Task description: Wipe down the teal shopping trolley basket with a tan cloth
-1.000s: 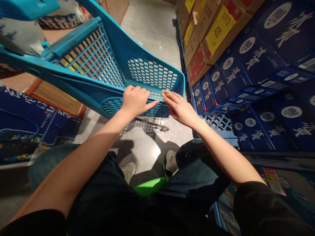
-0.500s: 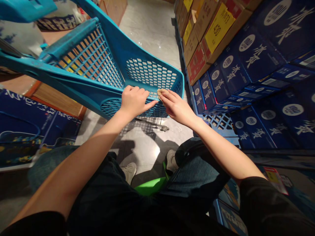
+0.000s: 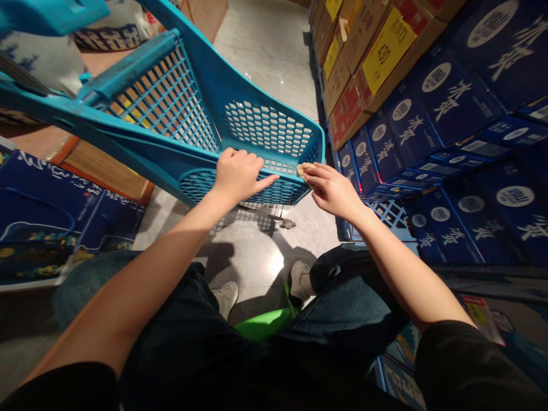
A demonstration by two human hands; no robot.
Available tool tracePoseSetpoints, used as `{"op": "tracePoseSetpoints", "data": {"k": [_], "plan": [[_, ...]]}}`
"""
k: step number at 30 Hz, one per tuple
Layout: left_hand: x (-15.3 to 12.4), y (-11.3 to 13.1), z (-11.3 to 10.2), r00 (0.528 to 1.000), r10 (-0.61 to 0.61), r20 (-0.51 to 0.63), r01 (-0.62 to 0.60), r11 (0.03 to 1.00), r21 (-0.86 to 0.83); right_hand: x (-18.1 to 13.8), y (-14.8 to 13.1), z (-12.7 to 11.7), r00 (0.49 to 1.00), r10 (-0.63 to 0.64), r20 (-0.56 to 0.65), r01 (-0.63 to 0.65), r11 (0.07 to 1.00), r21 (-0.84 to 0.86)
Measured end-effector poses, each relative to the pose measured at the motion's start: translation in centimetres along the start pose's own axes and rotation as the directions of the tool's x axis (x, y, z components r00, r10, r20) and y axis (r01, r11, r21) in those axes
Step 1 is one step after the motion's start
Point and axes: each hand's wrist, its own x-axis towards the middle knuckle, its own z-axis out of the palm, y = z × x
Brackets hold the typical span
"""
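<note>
A blue plastic shopping cart (image 3: 205, 103) is tipped toward me, its mesh basket open above my knees. My left hand (image 3: 237, 174) curls over the basket's near rim and grips it. My right hand (image 3: 331, 188) pinches a small tan cloth (image 3: 303, 169) and presses it on the same rim near the right corner. Both forearms reach forward from black sleeves.
Stacked dark blue cartons (image 3: 449, 114) and brown boxes with yellow price tags (image 3: 385, 45) line the right side. More blue cartons (image 3: 47, 205) lie at the left. Glossy tiled floor (image 3: 265, 51) runs ahead. My shoes (image 3: 299, 279) and a green stool (image 3: 261, 322) are below.
My right hand with the cloth has slid to the right along the basket rim toward the corner. The left hand has kept its grip in the same spot.
</note>
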Motion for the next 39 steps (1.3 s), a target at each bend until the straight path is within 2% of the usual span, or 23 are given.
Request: {"op": "tracePoseSetpoints", "data": {"k": [4, 11, 15, 24, 28, 35, 39], "plan": [[0.0, 0.0, 0.1, 1.000, 0.012, -0.026, -0.012, 1.000, 0.017, 0.6, -0.2, -0.2, 0.999, 0.026, 0.030, -0.026, 1.000, -0.016], [-0.2, -0.5, 0.8, 0.995, 0.025, -0.097, -0.020, 0.999, 0.048, 3.4, -3.0, 1.8, 0.999, -0.004, 0.044, 0.003, 1.000, 0.025], [-0.3, -0.6, 0.9, 0.993, 0.025, -0.116, -0.021, 0.999, 0.038, 3.4, -3.1, 1.6, 0.998, -0.024, 0.058, 0.022, 0.999, 0.044], [0.1, 0.1, -0.7, 0.998, -0.019, 0.056, 0.017, 1.000, 0.024, 1.0, -1.3, -0.1, 0.997, 0.031, 0.073, -0.030, 0.999, -0.015], [0.2, 0.2, -0.9, 0.997, -0.023, 0.077, 0.019, 0.999, 0.046, 1.6, -1.5, -0.7, 0.991, 0.053, 0.123, -0.048, 0.998, -0.038], [-0.2, -0.5, 0.2, 0.999, -0.006, -0.032, 0.006, 1.000, 0.018, 4.8, -3.9, 1.4, 0.999, -0.001, 0.048, -0.002, 0.998, 0.057], [-0.4, -0.8, 0.5, 0.996, 0.010, -0.085, -0.009, 1.000, 0.017, 4.9, -4.1, 1.7, 0.998, -0.012, 0.060, 0.008, 0.998, 0.067]]}}
